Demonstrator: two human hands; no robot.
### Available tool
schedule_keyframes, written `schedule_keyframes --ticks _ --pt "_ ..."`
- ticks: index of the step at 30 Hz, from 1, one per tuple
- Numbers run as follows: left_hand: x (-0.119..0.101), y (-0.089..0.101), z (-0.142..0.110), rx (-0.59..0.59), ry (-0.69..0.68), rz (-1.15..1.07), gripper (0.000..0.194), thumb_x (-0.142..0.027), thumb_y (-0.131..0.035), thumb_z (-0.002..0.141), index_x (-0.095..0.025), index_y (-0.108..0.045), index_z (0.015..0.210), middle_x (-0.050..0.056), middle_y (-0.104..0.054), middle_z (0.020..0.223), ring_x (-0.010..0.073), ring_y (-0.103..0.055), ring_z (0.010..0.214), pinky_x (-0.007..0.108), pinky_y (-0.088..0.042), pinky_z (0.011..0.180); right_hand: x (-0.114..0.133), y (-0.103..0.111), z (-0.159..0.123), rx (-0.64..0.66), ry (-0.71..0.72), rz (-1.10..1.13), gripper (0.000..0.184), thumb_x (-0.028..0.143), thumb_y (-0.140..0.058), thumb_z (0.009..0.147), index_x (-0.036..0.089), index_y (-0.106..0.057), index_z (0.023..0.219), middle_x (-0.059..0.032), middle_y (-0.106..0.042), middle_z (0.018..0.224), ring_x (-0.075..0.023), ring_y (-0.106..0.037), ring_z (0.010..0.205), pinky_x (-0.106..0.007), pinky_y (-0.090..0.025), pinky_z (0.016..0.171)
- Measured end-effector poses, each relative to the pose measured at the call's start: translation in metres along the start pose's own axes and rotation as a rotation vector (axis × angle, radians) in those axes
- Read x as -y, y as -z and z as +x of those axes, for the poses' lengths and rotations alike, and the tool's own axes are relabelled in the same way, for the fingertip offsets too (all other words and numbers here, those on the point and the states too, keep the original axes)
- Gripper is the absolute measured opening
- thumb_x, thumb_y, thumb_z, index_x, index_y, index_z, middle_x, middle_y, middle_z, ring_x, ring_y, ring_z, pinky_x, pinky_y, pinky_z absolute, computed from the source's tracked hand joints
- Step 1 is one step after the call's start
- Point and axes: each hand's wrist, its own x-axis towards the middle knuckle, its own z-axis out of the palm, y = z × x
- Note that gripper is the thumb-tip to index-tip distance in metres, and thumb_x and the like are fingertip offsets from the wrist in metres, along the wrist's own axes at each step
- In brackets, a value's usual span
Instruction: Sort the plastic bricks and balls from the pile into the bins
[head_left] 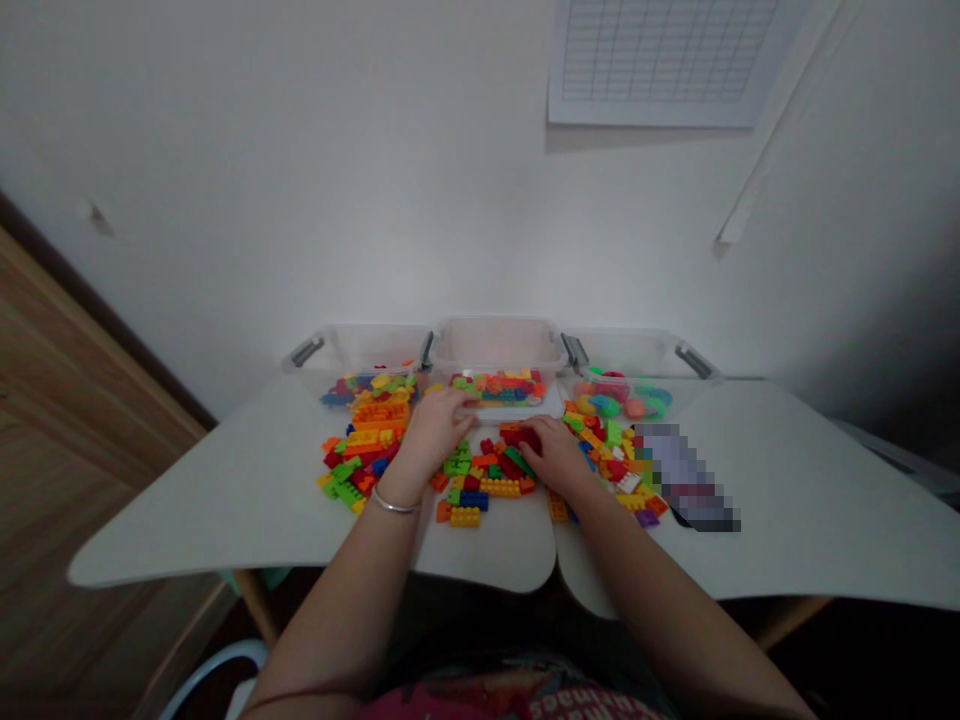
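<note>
My left hand, with a silver bangle at the wrist, reaches over the bricks to just in front of the middle bin. Its thumb stands apart from the fingers, and nothing shows between them. Over the right side of the middle pile is my right hand, thumb and fingers curled around a red toy brick. Below it lie loose building bricks: a green brick, a long yellow-orange brick, a blue brick and a yellow brick.
A left bin and a right bin flank the middle one; all hold colourful pieces. More bricks are heaped left and right. A blurred-out phone-like object lies right on the white table. Behind is a wall.
</note>
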Motion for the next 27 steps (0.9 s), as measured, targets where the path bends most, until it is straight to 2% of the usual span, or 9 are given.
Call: schedule_keyframes --ticks 3,6,12,16,27 --pt "-0.006 -0.006 -0.009 0.219 -0.05 0.115 0.021 -0.019 -0.064 0.084 -0.023 -0.074 0.103 0.006 -0.074 0.105 0.0234 -0.065 0.101 0.039 -0.048 0.094 0.0 0.0 0.0 -0.012 -0.002 0.003 0.03 0.024 -0.058 0.087 0.015 -0.062 0.116 -0.0119 -0.065 0.118 -0.0232 -0.056 0.113 -0.038 -0.042 0.101" --pt "-0.011 -0.01 -0.012 0.294 -0.064 0.219 0.022 -0.021 -0.062 0.086 -0.023 -0.075 0.103 0.007 -0.075 0.103 0.0245 -0.066 0.098 0.039 -0.048 0.092 0.001 -0.001 -0.001 -0.011 -0.008 -0.002 0.03 0.023 -0.058 0.087 0.015 -0.062 0.116 -0.0124 -0.064 0.119 -0.0235 -0.056 0.113 -0.037 -0.042 0.101" --pt "-0.022 -0.013 -0.015 0.35 -0.042 0.301 0.021 -0.03 -0.066 0.085 -0.023 -0.077 0.101 0.01 -0.075 0.1 0.0271 -0.067 0.095 0.039 -0.048 0.087 0.002 0.001 0.0 -0.001 -0.01 0.006 0.03 0.024 -0.057 0.087 0.015 -0.063 0.115 -0.0121 -0.065 0.119 -0.0237 -0.056 0.113 -0.038 -0.042 0.101" --pt "-0.026 -0.015 -0.017 0.342 0.005 0.304 0.022 -0.03 -0.066 0.085 -0.023 -0.076 0.103 0.01 -0.075 0.102 0.0286 -0.066 0.098 0.04 -0.048 0.088 0.003 0.002 0.0 0.006 -0.014 0.006 0.03 0.023 -0.057 0.087 0.016 -0.062 0.116 -0.0116 -0.064 0.119 -0.0236 -0.055 0.115 -0.037 -0.042 0.102" --pt "-0.017 -0.026 -0.016 0.344 0.038 0.24 0.023 -0.029 -0.064 0.086 -0.022 -0.075 0.105 0.01 -0.074 0.105 0.0266 -0.066 0.1 0.038 -0.048 0.09 0.002 0.001 -0.001 -0.012 -0.003 0.016 0.03 0.023 -0.058 0.087 0.015 -0.063 0.115 -0.0111 -0.065 0.118 -0.0233 -0.056 0.113 -0.036 -0.042 0.101"
